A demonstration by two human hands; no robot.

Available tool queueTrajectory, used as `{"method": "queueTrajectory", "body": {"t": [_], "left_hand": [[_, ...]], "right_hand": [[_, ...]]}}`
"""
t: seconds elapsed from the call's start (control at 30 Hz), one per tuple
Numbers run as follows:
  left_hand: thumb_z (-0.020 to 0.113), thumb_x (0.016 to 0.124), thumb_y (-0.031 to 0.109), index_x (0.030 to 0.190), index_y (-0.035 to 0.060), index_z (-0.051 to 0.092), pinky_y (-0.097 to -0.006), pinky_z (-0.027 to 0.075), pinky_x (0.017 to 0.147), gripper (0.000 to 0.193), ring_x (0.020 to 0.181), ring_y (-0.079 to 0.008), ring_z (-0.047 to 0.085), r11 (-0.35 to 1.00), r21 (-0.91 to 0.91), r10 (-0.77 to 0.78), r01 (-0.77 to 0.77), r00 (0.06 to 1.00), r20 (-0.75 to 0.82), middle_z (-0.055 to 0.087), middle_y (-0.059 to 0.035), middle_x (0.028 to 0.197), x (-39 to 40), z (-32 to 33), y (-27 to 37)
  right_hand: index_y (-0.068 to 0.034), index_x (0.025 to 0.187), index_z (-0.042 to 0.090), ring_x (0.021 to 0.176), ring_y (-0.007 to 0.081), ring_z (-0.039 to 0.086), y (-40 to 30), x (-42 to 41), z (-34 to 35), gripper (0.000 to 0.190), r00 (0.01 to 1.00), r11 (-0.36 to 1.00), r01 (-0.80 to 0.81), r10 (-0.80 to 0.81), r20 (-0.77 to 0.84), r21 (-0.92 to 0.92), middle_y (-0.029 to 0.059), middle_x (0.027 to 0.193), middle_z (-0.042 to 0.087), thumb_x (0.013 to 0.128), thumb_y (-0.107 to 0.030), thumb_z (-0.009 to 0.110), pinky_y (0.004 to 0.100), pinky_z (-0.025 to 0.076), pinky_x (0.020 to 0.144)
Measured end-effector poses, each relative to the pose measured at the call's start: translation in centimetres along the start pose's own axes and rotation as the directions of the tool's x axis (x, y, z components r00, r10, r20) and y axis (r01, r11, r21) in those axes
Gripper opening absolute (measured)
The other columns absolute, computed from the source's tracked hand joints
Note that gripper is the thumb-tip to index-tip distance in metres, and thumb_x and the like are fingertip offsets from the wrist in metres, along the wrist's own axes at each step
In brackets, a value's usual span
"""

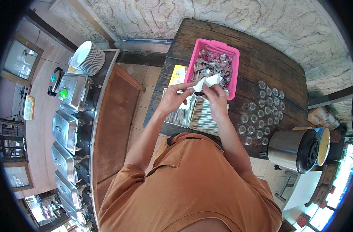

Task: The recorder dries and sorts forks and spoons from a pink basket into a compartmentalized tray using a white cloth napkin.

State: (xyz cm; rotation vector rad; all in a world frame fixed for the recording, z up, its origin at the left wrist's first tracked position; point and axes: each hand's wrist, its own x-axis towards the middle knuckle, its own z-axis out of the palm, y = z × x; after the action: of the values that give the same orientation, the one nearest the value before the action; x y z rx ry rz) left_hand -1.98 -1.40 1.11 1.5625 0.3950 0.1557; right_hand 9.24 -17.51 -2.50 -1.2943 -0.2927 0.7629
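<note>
Between my two hands is a white paper napkin, partly folded or twisted. My left hand pinches its left end, and my right hand grips the other side. Whether anything is wrapped inside it cannot be seen. Just beyond my fingers stands a pink plastic basket heaped with loose metal spoons and forks. Below my hands sit two white plastic baskets. The left one holds cutlery and some white paper; the right one shows its slatted bottom, partly covered by my right forearm.
A yellow packet lies left of the pink basket on the dark wooden table. Several glasses and a steel urn stand to the right. On the left counter are chafing dishes and stacked white plates.
</note>
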Motion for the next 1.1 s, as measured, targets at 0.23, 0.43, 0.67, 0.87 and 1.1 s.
{"method": "queueTrajectory", "body": {"t": [0.23,0.43,0.67,0.87,1.1], "left_hand": [[0.066,0.101,0.015,0.131,0.0171,0.072,-0.0235,0.051,0.056,0.031,0.059,-0.0051,0.059,0.996,0.09,-0.013,0.024,0.993,-0.116,0.077,-0.0038,0.094,-0.7,0.4,-0.2],[0.065,0.101,0.013,0.128,0.0155,0.074,-0.024,0.05,0.055,0.029,0.06,-0.0057,0.059,0.992,0.114,0.082,-0.061,0.98,-0.184,0.073,-0.0032,0.09,-0.6,1.0,0.0],[0.065,0.1,0.011,0.128,0.0172,0.074,-0.0278,0.049,0.056,0.03,0.061,-0.0099,0.061,0.932,0.339,0.205,-0.126,0.956,-0.208,0.071,-0.0086,0.091,-0.8,1.4,-0.5],[0.066,0.1,0.011,0.126,0.0154,0.075,-0.0289,0.049,0.056,0.028,0.061,-0.0107,0.062,0.939,0.326,0.185,-0.106,0.957,-0.223,0.071,-0.0091,0.091,-1.0,1.7,0.4],[0.066,0.098,0.009,0.124,0.015,0.076,-0.0352,0.05,0.064,0.028,0.066,-0.0182,0.063,0.88,0.45,0.28,-0.15,0.93,-0.238,0.066,-0.0127,0.083,-0.7,1.5,-1.3]], "right_hand": [[-0.009,0.127,0.064,0.108,0.0147,0.063,-1.4,0.7,-0.4,0.036,0.876,0.918,0.338,-0.225,-0.426,0.209,0.0033,0.122,0.068,0.1,-0.032,0.07,0.0343,0.049,0.092],[-0.004,0.125,0.055,0.102,0.0152,0.065,0.0,-1.4,1.4,0.047,0.956,0.997,0.047,-0.061,-0.288,-0.055,0.0049,0.113,0.064,0.098,-0.039,0.072,0.0305,0.054,0.08],[0.0,0.114,0.063,0.082,0.008,0.066,-1.7,-1.5,1.9,0.03,0.986,0.989,0.112,-0.122,-0.113,-0.091,0.0053,0.102,0.07,0.096,-0.02,0.076,0.0223,0.052,0.068],[0.003,0.122,0.062,0.089,0.0107,0.069,-0.6,-1.1,0.7,0.03,0.99,0.985,0.107,-0.118,-0.077,-0.135,0.0082,0.108,0.071,0.098,-0.014,0.071,0.0234,0.056,0.075],[0.005,0.138,0.05,0.106,0.023,0.07,-1.6,-1.8,2.4,0.048,0.987,0.984,0.13,-0.14,-0.073,-0.125,0.0139,0.125,0.065,0.099,-0.015,0.07,0.0316,0.06,0.083]]}}
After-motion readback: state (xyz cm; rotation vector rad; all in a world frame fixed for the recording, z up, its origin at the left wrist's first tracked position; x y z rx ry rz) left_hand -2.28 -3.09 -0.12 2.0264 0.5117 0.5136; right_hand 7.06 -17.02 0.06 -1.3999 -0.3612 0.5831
